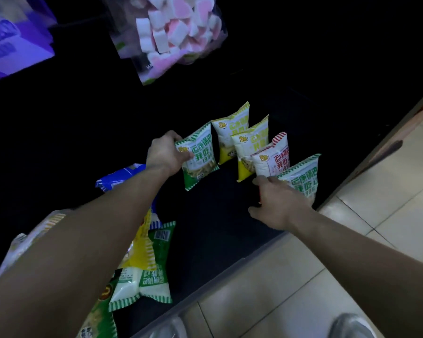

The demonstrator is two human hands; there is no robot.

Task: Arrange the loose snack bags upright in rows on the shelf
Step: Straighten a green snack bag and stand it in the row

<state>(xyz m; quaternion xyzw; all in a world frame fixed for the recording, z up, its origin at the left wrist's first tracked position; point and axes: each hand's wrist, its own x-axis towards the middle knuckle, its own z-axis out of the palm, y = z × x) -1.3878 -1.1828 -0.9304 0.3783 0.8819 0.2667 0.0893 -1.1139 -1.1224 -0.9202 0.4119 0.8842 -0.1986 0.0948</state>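
On the dark low shelf (205, 228) several small snack bags stand upright. My left hand (166, 154) grips the left edge of a green-striped bag (200, 157) and holds it upright. To its right stand two yellow bags, the back one (232, 135) and the front one (249, 152), then a red-striped bag (274, 157). My right hand (279, 203) rests against the nearest green-striped bag (303, 179), fingers spread over its lower front. Loose bags lie flat in a pile at the lower left, among them a green one (154, 264) and a blue one (122, 176).
A clear bag of pink and white marshmallows (176, 32) hangs above the shelf. A purple box (12, 45) is at the upper left. Beige floor tiles (352, 240) run along the shelf's front edge, with my shoes at the bottom.
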